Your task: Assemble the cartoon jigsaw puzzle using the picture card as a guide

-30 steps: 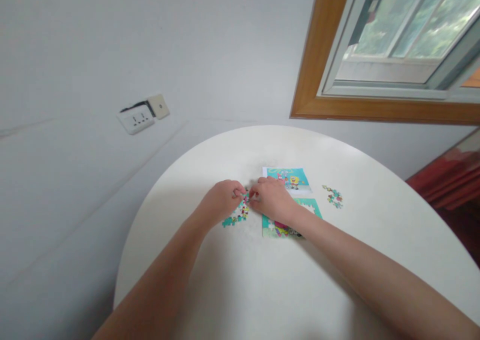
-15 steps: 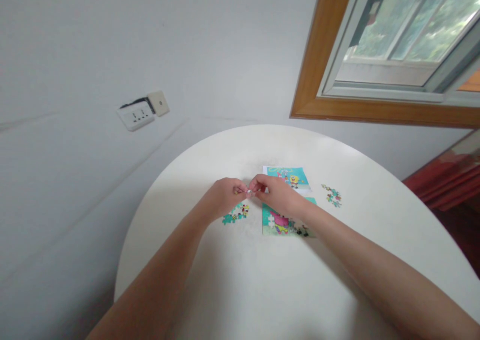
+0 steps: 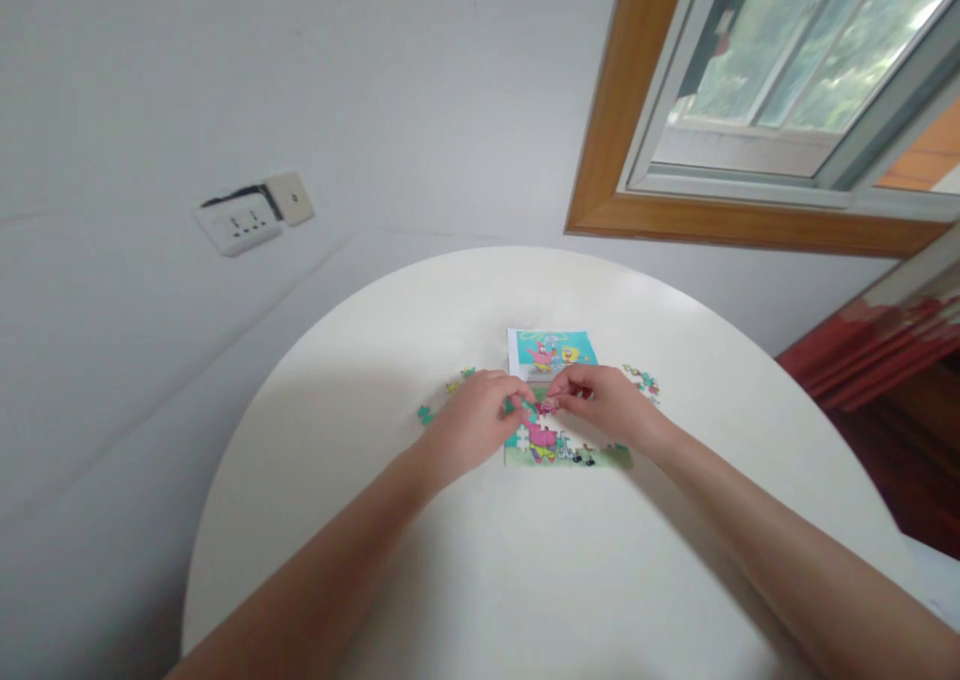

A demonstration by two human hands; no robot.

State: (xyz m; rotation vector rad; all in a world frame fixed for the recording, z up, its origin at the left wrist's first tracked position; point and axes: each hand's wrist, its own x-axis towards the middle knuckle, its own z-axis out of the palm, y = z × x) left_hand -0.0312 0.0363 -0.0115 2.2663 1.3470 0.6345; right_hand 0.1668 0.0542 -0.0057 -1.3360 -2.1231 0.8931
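Observation:
A partly assembled jigsaw puzzle (image 3: pixel 543 443) lies flat on the white round table (image 3: pixel 480 560), showing a pink cartoon figure, with a gap in its middle and right. Over its upper part, my right hand (image 3: pixel 611 402) pinches a small pink puzzle piece (image 3: pixel 550 405) between thumb and fingertips. My left hand (image 3: pixel 480 418) rests at the puzzle's upper left, its fingers bent and the thumb apart from them. The left fingertips touch or hover over the teal edge; I cannot tell which. Just behind the puzzle is a printed reference picture (image 3: pixel 555 348), partly covered by my right hand.
Loose puzzle pieces (image 3: pixel 425 415) lie left of my left hand, partly hidden by it. Another small pile of pieces (image 3: pixel 643 380) sits right of the picture, beyond my right wrist. A wall with a socket (image 3: pixel 240 220) and a wood-framed window (image 3: pixel 750 215) borders the table.
Both hands have moved right, from beside the puzzle to over its upper part, and have come apart. The pink piece is now at my right fingertips. The camera view has shifted slightly.

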